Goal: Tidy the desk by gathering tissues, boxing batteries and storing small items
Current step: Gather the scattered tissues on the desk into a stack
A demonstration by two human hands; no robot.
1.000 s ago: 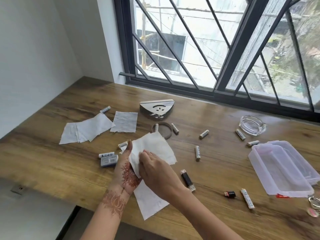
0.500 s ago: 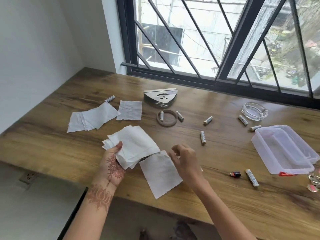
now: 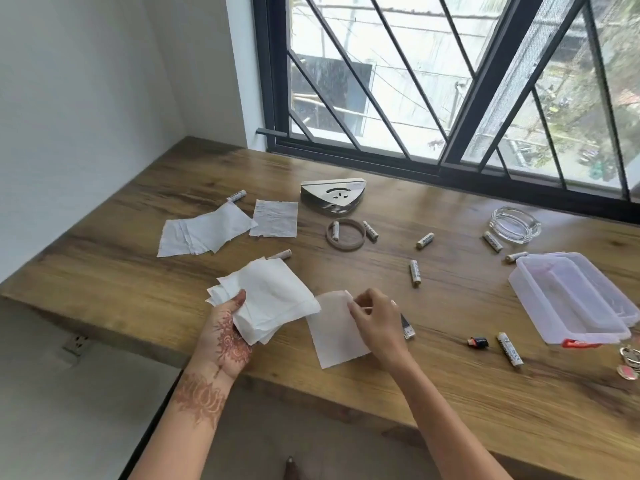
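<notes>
My left hand (image 3: pixel 228 337) holds a stack of white tissues (image 3: pixel 270 299) just above the desk's near edge. My right hand (image 3: pixel 377 320) pinches the top corner of a single tissue (image 3: pixel 332 334) that lies flat on the wood beside the stack. More tissues (image 3: pixel 204 230) and one square tissue (image 3: pixel 275 218) lie further back on the left. Several white batteries are scattered about, such as one battery (image 3: pixel 414 272) in the middle and another battery (image 3: pixel 509 348) at the right. A clear plastic box (image 3: pixel 568 299) stands open at the right.
A metal triangular holder (image 3: pixel 332 199) stands near the window. A wooden ring (image 3: pixel 345 233) has a battery inside it. A glass ashtray (image 3: pixel 515 225), a USB stick (image 3: pixel 407 327), a small black and red cap (image 3: pixel 478 341) and a key ring (image 3: pixel 630 358) lie to the right.
My left hand drew the tissue stack to the left. My right hand let go of it and moved onto the single tissue on the desk, pinching its corner.
</notes>
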